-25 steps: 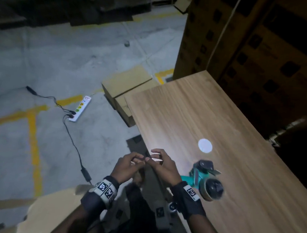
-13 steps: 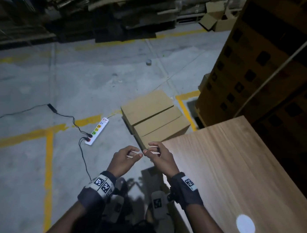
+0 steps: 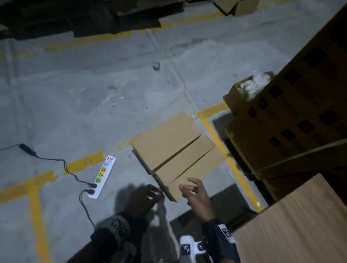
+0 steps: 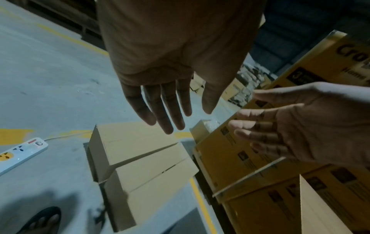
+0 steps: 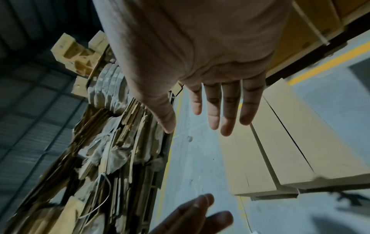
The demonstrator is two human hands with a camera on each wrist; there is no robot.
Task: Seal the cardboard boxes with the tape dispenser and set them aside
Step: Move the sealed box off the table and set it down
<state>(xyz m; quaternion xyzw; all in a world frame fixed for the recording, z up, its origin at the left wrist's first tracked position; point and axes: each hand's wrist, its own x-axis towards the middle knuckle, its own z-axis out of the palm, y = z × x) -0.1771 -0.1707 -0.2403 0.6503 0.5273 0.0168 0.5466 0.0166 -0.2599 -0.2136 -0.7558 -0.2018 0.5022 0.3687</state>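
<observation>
Both hands empty, reaching down toward the floor. Left hand (image 3: 143, 199) has fingers (image 4: 166, 107) straight and spread a little, holding nothing; right hand (image 3: 194, 196) likewise, fingers (image 5: 230, 107) extended and loosely fanned, thumb apart.

Just past the fingertips of both hands lie the cardboard boxes (image 3: 175, 150), plain brown, side by side on the concrete floor (image 3: 67, 103) (three, I think; the light is dim and the near edge sits behind the right hand). Seams on top look untaped, one flap lifted slightly in the left wrist view. No contact with the cardboard yet.

Tape dispenser is not in view. A corner of the wooden table (image 3: 305, 233) shows to the right of the right wrist.

Left of the left hand's fingers: a white power strip (image 3: 102, 176) with cables plugged in. Beyond the right fingers: stacked printed cartons (image 3: 292, 123).

Step, as judged: fetching the next box to seal. Next move calls for both hands to close on opposite sides of the nearest box and lift it toward the table, keeping the flaps shut.
</observation>
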